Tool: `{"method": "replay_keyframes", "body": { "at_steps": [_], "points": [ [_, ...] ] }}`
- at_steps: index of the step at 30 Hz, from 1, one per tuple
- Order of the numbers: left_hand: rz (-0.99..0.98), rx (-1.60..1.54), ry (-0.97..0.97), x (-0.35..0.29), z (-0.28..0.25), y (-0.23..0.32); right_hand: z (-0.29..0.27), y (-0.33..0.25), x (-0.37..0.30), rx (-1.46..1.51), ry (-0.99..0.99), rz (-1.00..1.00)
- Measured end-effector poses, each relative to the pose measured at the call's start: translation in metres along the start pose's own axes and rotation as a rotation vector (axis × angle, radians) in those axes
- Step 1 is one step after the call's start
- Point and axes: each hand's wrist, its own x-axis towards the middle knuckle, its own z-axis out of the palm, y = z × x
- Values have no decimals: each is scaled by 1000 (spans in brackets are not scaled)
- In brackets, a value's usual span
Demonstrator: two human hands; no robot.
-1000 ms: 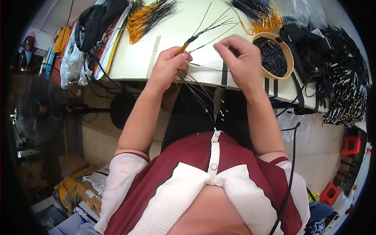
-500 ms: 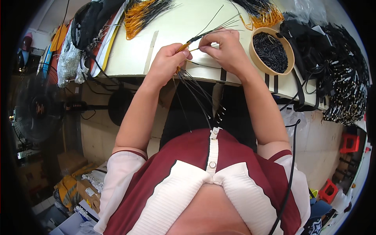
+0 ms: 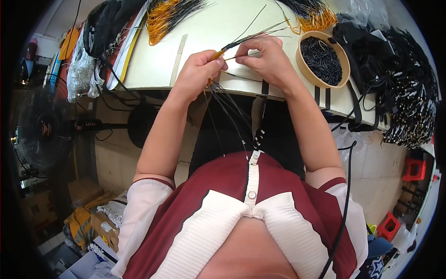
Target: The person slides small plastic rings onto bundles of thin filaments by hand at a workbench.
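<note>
My left hand [image 3: 195, 78] is closed round a bundle of thin wires [image 3: 232, 108] with orange and black lengths. Their black ends with pale tips hang below that hand toward my lap, while other black strands fan out up and to the right. Close by on the right, my right hand [image 3: 270, 60] pinches a single orange-and-black wire [image 3: 230, 58] that comes out from the left hand's fingers. Any small piece between the right fingertips is hidden. Both hands are above the table's near edge.
A tan round tub [image 3: 344, 69] of short black tube-like pieces [image 3: 320, 58] stands right of my hands. More orange-and-black wire bundles [image 3: 162, 21] lie at the back. Black cables [image 3: 404, 93] hang over the right edge; silvery strands [image 3: 81, 76] hang left, above a fan [image 3: 44, 128].
The hanging wire ends have swung slightly. Both hands keep nearly the same place and grip.
</note>
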Motion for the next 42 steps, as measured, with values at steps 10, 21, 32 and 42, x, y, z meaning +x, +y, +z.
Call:
{"method": "replay_keyframes", "body": {
  "at_steps": [10, 21, 32, 42],
  "points": [
    [-27, 12, -23, -1, 2, 4, 5, 5, -2, 151, -55, 163],
    [-35, 13, -15, -2, 1, 3, 0, 2, -2, 100, -112, 198],
    [-53, 58, -22, 0, 5, 2, 9, 7, -4, 191, -57, 175],
    [-26, -186, -18, -1, 3, 8, 4, -7, -10, 209, -151, 277]
  ]
}}
